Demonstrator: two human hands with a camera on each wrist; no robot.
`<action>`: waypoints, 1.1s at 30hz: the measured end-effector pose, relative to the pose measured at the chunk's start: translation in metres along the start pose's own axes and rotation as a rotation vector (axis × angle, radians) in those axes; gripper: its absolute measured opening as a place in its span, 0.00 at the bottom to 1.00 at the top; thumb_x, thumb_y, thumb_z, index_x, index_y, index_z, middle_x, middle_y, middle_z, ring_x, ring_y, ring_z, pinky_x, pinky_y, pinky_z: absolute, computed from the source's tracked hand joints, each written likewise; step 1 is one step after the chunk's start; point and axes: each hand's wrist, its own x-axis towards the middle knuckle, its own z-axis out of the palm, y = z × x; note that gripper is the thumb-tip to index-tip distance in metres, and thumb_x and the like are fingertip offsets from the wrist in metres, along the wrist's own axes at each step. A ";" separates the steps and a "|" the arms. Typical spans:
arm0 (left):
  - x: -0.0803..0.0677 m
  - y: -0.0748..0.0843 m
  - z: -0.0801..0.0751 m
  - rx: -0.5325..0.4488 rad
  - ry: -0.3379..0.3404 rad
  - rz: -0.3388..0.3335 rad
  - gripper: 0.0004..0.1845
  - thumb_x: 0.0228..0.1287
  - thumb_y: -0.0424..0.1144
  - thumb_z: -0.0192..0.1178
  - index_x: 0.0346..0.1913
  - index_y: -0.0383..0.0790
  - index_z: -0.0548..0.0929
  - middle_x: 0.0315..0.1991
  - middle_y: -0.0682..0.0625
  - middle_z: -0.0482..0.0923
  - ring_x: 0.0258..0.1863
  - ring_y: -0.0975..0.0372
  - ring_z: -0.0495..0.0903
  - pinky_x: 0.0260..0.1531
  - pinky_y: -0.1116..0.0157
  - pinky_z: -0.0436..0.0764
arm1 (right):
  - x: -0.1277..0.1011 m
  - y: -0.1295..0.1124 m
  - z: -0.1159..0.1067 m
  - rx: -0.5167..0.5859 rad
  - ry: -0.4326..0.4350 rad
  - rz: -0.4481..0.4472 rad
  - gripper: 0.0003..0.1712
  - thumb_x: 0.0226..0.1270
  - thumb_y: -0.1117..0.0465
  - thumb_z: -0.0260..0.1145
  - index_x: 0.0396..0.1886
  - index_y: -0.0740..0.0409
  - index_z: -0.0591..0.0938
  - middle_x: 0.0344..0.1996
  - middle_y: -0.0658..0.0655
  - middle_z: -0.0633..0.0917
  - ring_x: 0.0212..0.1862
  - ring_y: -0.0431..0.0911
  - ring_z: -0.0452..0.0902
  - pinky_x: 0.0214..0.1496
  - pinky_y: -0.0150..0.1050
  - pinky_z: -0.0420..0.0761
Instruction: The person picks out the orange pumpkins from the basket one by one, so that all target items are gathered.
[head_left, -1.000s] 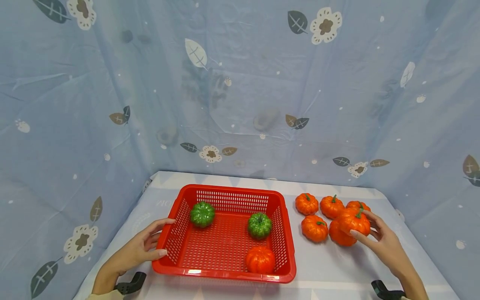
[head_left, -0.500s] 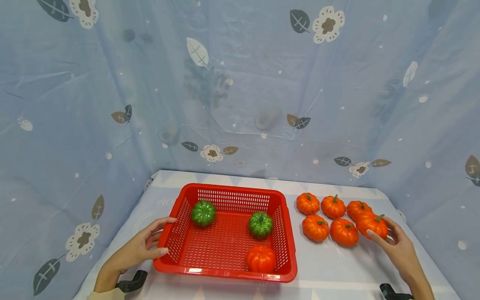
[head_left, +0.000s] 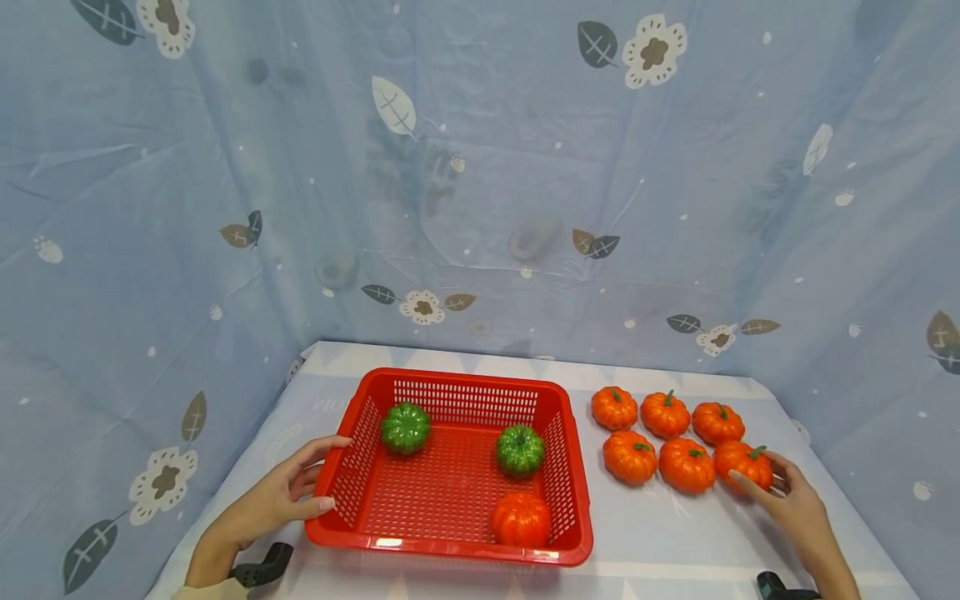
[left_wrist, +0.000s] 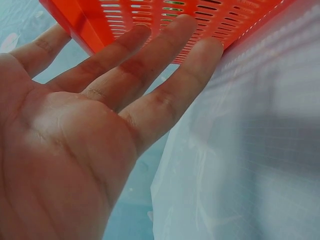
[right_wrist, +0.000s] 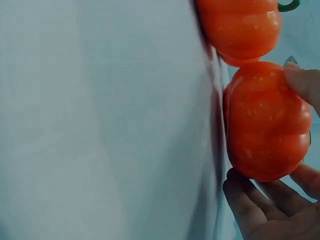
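Observation:
My right hand holds a small orange pumpkin, thumb on one side and fingers on the other. The pumpkin sits low at the tabletop, at the near right end of two rows of orange pumpkins; in the right wrist view this pumpkin has another close beyond it. My left hand is at the left side of a red plastic basket. Its nearly straight fingers touch the basket's slotted outer wall. Inside the basket lie two green pumpkins and one orange-red pumpkin.
Several other orange pumpkins, such as the near-left one, stand right of the basket. A pale cloth covers the table. Blue patterned curtains hang behind and at both sides.
My right hand has carried the orange pumpkin right and lowered it from over the group to the near right end of the rows. My left hand and the basket have stayed put.

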 end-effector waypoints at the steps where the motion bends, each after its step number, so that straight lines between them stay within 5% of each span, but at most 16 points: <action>1: 0.000 0.000 0.000 0.000 0.000 -0.001 0.37 0.60 0.30 0.62 0.71 0.52 0.60 0.69 0.43 0.54 0.62 0.42 0.66 0.47 0.58 0.81 | 0.001 0.001 0.001 0.006 -0.006 0.018 0.63 0.56 0.32 0.63 0.74 0.66 0.45 0.69 0.75 0.53 0.65 0.70 0.53 0.59 0.65 0.66; 12: 0.000 0.000 -0.001 0.008 0.002 -0.005 0.37 0.61 0.30 0.62 0.71 0.52 0.60 0.69 0.43 0.54 0.62 0.41 0.65 0.48 0.59 0.80 | 0.005 0.002 0.005 0.029 -0.019 0.050 0.67 0.53 0.31 0.65 0.74 0.66 0.42 0.71 0.74 0.48 0.67 0.71 0.49 0.61 0.66 0.62; 22: -0.002 0.000 -0.002 -0.007 -0.034 0.029 0.37 0.62 0.28 0.60 0.72 0.49 0.58 0.69 0.41 0.53 0.62 0.39 0.64 0.48 0.58 0.80 | 0.001 -0.009 -0.006 -0.019 -0.136 -0.075 0.65 0.58 0.38 0.66 0.74 0.63 0.35 0.69 0.79 0.45 0.64 0.76 0.50 0.57 0.70 0.63; 33: -0.002 0.000 0.000 0.006 -0.003 0.011 0.37 0.61 0.30 0.61 0.71 0.52 0.59 0.70 0.43 0.54 0.62 0.41 0.65 0.48 0.59 0.80 | -0.018 -0.051 -0.017 -0.097 0.082 -0.232 0.49 0.63 0.42 0.64 0.73 0.63 0.54 0.69 0.75 0.54 0.63 0.73 0.53 0.54 0.71 0.63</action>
